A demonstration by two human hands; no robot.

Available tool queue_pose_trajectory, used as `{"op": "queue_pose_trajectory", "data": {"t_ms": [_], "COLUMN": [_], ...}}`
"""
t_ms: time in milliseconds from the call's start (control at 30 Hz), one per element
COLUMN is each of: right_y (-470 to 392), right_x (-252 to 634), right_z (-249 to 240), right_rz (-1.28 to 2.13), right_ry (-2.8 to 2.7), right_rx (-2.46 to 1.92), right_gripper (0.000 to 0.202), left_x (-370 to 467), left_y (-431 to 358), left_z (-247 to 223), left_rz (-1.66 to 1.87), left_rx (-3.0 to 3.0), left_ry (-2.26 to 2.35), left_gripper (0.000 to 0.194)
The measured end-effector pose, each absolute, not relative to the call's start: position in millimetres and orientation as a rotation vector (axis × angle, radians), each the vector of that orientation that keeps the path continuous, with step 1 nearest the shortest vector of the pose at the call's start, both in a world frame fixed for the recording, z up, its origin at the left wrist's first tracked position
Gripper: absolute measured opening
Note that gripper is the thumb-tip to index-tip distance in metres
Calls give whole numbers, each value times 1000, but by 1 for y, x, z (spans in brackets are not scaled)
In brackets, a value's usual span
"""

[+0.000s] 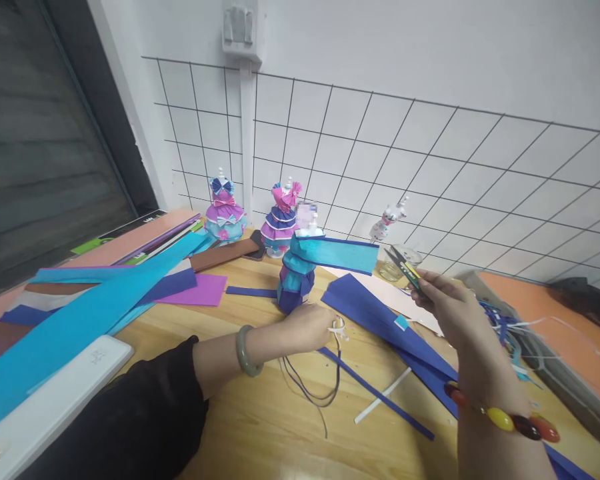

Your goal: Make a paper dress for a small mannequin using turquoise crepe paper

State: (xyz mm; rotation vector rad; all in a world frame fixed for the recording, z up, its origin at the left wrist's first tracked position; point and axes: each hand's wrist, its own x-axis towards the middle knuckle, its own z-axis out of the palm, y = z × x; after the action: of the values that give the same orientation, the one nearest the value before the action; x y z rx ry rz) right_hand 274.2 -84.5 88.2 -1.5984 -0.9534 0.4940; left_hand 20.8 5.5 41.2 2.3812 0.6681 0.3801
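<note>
The layered, papery turquoise-and-navy dress point(297, 272), just beyond my left hand point(309, 327), looks light and easily crushed; from this end I'd steady it low. That hand is curled, its contents unclear to me; my right hand point(449, 305) pinches small black-bladed snips point(409, 272).

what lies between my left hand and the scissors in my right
In the head view, part of a wide navy strip, then a pale sheet nearer the scissors.
</note>
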Motion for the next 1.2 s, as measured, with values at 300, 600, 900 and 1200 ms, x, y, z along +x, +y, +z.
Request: {"op": "queue_pose_trajectory", "data": {"t_ms": [300,600,900,1200], "right_y": [-82,-91,-85,-75], "right_x": [264,205,165,144], "right_z": [106,122,115,88], "right_rz": [661,632,976,1294], "right_ry": [-827,-966,-1086,-1396], "right_rx": [-1053,-1068,-969,-956], "right_gripper": [34,35,47,48], "left_x": [-3,-25,-16,-19], "left_y": [-12,43,66,62], "left_z": [96,118,103,107], "left_rz": [214,1729,1350,1385], "left_rx": [2376,1953,1984,1985], "left_ry": [372,714,680,781], "left_gripper": [20,27,43,32]}}
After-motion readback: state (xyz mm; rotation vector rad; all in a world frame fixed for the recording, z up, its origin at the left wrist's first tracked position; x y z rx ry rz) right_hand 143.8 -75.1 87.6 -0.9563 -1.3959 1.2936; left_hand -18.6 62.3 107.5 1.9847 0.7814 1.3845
